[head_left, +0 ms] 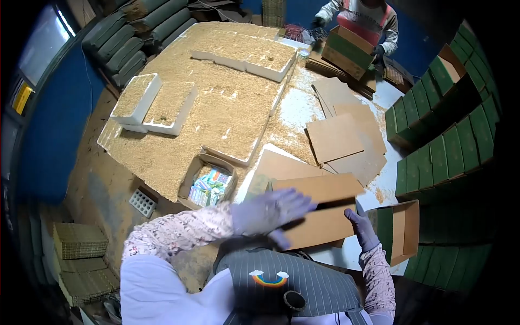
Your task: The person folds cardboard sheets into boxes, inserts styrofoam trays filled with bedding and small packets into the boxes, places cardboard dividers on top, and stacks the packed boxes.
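In front of my body lies a cardboard box (322,230) with its brown flaps (319,190) showing and a dark gap between them. My left hand (271,212), in a purple glove, is over the box's left part, fingers stretched out and somewhat blurred. Whether it touches the cardboard I cannot tell. At the box's right end my right hand (363,228), also gloved, grips the edge with the thumb on top; its other fingers are mostly hidden. Just right of that hand stands an open green-sided box (404,230).
Flat cardboard sheets (338,141) lie beyond the box. A carton of small packets (233,165) sits at the edge of the grain-like bed (216,119), which carries white trays (176,111). Green boxes (441,162) are stacked right. Another person (374,21) holds a box (346,51) opposite.
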{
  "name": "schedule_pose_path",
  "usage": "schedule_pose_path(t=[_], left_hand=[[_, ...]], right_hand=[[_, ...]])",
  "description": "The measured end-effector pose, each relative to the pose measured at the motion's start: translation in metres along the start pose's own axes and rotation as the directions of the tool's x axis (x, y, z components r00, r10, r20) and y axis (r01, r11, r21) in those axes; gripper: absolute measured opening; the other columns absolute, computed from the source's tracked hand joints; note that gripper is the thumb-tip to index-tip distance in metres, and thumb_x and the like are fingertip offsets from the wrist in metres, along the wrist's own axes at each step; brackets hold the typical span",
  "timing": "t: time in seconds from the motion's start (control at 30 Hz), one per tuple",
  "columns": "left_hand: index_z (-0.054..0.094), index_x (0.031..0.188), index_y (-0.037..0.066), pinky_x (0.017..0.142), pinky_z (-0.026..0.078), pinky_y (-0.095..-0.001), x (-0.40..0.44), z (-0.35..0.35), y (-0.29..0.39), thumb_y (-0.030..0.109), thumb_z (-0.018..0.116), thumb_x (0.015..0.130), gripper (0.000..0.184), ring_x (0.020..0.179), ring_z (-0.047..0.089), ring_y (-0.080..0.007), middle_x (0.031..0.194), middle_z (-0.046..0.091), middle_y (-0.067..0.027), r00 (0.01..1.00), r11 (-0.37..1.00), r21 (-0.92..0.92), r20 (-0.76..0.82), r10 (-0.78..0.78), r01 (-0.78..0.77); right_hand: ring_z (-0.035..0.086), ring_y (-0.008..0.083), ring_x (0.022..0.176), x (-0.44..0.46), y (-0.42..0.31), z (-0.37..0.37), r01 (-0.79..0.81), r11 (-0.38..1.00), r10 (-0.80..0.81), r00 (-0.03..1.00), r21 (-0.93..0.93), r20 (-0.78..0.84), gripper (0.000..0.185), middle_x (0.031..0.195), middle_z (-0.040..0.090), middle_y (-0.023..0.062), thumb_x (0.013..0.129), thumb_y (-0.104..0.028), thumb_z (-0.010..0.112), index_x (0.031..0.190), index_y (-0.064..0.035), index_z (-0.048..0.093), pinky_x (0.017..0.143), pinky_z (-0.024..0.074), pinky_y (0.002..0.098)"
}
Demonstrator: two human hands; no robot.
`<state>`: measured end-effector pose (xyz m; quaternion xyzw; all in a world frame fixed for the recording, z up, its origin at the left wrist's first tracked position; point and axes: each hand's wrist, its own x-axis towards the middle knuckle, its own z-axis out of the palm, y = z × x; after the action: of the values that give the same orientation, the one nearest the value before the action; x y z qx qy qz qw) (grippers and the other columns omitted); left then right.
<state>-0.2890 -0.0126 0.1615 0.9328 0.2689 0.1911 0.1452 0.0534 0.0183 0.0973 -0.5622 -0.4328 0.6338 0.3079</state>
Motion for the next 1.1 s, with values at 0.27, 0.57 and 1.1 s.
schedule_pose_path(t=[0.27,0.57,1.1], left_hand=[[0.060,0.118,0.000,0.090,0.049,-0.0452,-0.011,0.075,-0.092,0.057,0.048,0.094,0.063,0.104,0.062,-0.0396,0.107,0.064,-0.0254,0.545,0.399,-0.822,-0.133,-0.828,0.405],[0.017,0.147,-0.011,0.117,0.019,-0.0434,-0.025,0.106,-0.166,0.031,0.040,0.102,0.066,0.143,0.018,-0.0422,0.155,0.013,-0.0290,-0.451,0.062,-0.825,-0.368,-0.813,0.561],[-0.007,0.154,0.015,0.109,0.033,-0.0427,-0.047,0.071,-0.211,0.048,0.078,0.076,0.120,0.130,0.037,-0.0406,0.152,0.016,-0.0316,-0.679,-0.104,-0.975,-0.058,-0.731,0.195]], right_hand=[[0.039,0.0225,0.134,0.014,-0.087,-0.019,0.519,0.853,-0.516,0.821,0.058,0.244,0.061,0.148,0.039,0.0125,0.098,-0.028,0.049,0.150,-0.0038,0.028,0.113,0.0291,0.0361],[0.051,0.0083,0.080,0.054,0.014,-0.055,0.218,0.936,-0.285,0.931,-0.277,-0.230,0.033,0.091,0.060,-0.0009,0.101,-0.034,0.051,0.112,-0.0052,0.064,0.073,0.0431,0.0232],[0.055,0.0117,0.089,0.032,-0.003,-0.022,0.239,0.945,-0.296,0.916,-0.223,-0.272,0.023,0.104,0.062,0.0024,0.099,-0.020,0.051,0.112,-0.0042,0.062,0.082,0.0436,0.0265]])
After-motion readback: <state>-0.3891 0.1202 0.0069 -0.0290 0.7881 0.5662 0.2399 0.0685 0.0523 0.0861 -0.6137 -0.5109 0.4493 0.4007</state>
